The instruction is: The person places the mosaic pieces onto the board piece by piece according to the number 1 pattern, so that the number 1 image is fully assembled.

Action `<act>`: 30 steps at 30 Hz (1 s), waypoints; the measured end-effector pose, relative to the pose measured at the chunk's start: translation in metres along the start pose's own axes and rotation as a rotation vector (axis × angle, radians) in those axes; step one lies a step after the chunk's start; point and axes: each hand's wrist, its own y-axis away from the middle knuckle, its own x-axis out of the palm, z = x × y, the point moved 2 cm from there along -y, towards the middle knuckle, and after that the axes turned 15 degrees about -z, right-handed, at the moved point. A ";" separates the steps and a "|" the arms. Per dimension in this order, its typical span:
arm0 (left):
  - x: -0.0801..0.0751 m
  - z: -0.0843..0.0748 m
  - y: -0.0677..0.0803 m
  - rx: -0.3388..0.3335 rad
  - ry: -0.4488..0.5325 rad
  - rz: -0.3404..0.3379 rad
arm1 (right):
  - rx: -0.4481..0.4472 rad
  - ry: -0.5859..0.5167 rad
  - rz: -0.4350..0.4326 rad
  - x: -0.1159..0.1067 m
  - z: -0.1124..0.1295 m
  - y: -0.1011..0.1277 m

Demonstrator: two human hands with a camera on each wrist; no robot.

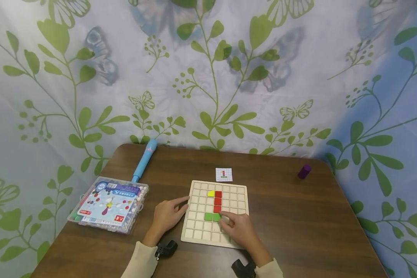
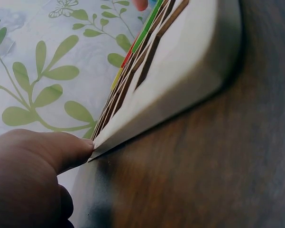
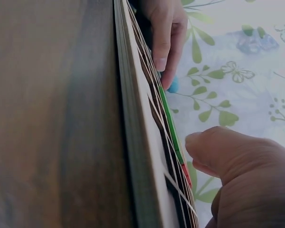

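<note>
A square wooden grid board (image 1: 198, 236) lies on the table. In its cells are a yellow piece (image 1: 211, 193), a column of red tiles (image 1: 217, 201) and a green tile (image 1: 208, 216) beside another green tile (image 1: 216, 217). My left hand (image 1: 167, 214) touches the board's left edge with extended fingertips, as the left wrist view also shows. Over the board's lower right, my right hand (image 1: 239, 227) has its index finger and thumb apart at the right-hand green tile. That tile looks level with its neighbour. The cells beneath this hand are hidden.
A small pattern card (image 1: 224, 175) lies behind the board. To the left are a clear plastic box (image 1: 107, 204) with a printed sheet and a blue toy microphone (image 1: 144, 160). A purple cylinder (image 1: 304, 172) stands at the back right, before a leaf-patterned curtain (image 1: 208, 77).
</note>
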 end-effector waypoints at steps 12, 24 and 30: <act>0.003 -0.002 0.003 0.016 -0.007 -0.005 | -0.126 -0.087 -0.336 -0.020 -0.002 0.020; 0.001 0.001 0.000 -0.023 -0.002 0.038 | -0.133 -0.155 -0.429 -0.052 -0.019 0.046; 0.001 0.002 0.000 -0.014 -0.012 0.036 | -0.095 -0.095 -0.414 -0.067 -0.025 0.058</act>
